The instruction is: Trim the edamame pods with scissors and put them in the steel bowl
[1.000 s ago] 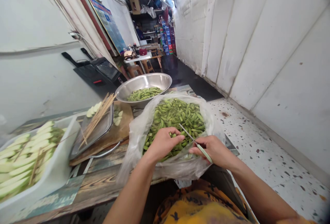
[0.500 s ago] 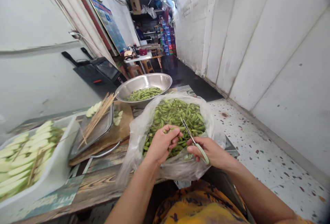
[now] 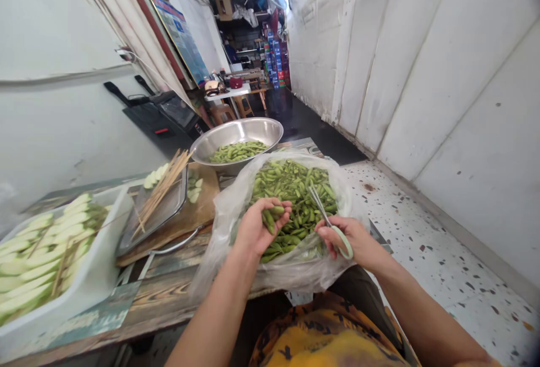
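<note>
Much of the pod [image 3: 269,219] is covered by the curled fingers [image 3: 282,207] of the left hand [image 3: 254,227], so its ends cannot be made out. The hand is cupped palm up over the near part of the plastic bag [image 3: 221,226], and the pod is gripped in it, with its long axis running roughly away from the person.

The scissors [image 3: 322,211] are held in the right hand [image 3: 356,243], whose fingers are closed through the pale green loop handle. The thin metal blades are pointed away and to the left, over the heap of pods [image 3: 295,184]. It cannot be told whether the blades are quite shut.

The bag is thin, clear and crumpled, and its lower part is hidden behind the arms. Beyond it a round steel bowl [image 3: 253,129] is partly filled with more pods. On the wooden counter [image 3: 169,294], bamboo skewers [image 3: 162,188] are laid across a metal tray [image 3: 169,209]. A white tub [image 3: 101,260] of pale sliced vegetable is cut off at the left edge.
</note>
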{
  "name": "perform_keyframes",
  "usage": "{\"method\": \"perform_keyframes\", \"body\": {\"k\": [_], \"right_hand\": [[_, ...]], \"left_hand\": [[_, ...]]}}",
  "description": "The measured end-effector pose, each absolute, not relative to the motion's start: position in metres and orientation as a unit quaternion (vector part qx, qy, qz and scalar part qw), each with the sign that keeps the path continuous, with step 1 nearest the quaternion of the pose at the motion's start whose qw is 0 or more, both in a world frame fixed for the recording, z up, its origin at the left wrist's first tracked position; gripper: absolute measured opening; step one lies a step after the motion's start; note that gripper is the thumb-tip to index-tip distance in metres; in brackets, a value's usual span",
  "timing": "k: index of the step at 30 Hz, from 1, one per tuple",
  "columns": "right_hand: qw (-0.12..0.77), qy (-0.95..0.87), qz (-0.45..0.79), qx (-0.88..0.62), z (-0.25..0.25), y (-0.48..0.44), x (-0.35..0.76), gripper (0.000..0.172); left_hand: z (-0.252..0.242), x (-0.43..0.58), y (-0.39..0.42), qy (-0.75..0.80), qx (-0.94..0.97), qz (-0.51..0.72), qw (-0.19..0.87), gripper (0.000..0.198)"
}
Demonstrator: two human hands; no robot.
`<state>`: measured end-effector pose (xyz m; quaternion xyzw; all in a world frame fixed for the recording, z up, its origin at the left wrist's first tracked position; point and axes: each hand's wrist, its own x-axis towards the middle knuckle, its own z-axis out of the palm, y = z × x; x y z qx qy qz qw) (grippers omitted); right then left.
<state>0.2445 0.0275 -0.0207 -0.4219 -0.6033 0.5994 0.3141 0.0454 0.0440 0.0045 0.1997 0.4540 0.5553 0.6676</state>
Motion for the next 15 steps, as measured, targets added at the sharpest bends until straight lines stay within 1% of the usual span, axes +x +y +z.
{"method": "perform_keyframes", "body": {"k": [2, 4, 6, 8, 10, 11, 13, 15], "right_hand": [[0.343, -0.583, 0.603, -0.423, -0.017, 0.029, 0.25, 0.037], [0.358, -0.573, 0.604, -0.423, -0.015, 0.029, 0.253, 0.038], [0.362, -0.571, 0.606, -0.419, -0.016, 0.029, 0.255, 0.038], [0.366, -0.569, 0.609, -0.415, -0.018, 0.029, 0.255, 0.038], [0.368, -0.569, 0.609, -0.412, -0.021, 0.029, 0.256, 0.037], [0.369, -0.57, 0.609, -0.41, -0.022, 0.029, 0.256, 0.037], [0.369, -0.571, 0.61, -0.407, -0.024, 0.03, 0.258, 0.036], [0.369, -0.573, 0.61, -0.404, -0.026, 0.03, 0.259, 0.035]], "left_hand": [[0.005, 0.047, 0.052, 0.47, 0.21, 0.548, 0.659, 0.001], [0.001, 0.053, 0.061, 0.521, 0.3, 0.514, 0.611, 0.009], [-0.006, 0.062, 0.07, 0.59, 0.447, 0.448, 0.501, 0.018], [-0.013, 0.073, 0.079, 0.646, 0.578, 0.363, 0.341, 0.019], [-0.019, 0.084, 0.086, 0.669, 0.654, 0.291, 0.201, 0.019], [-0.021, 0.089, 0.089, 0.671, 0.674, 0.265, 0.157, 0.02], [-0.025, 0.098, 0.093, 0.666, 0.697, 0.237, 0.119, 0.023], [-0.027, 0.103, 0.095, 0.652, 0.711, 0.236, 0.121, 0.024]]}}
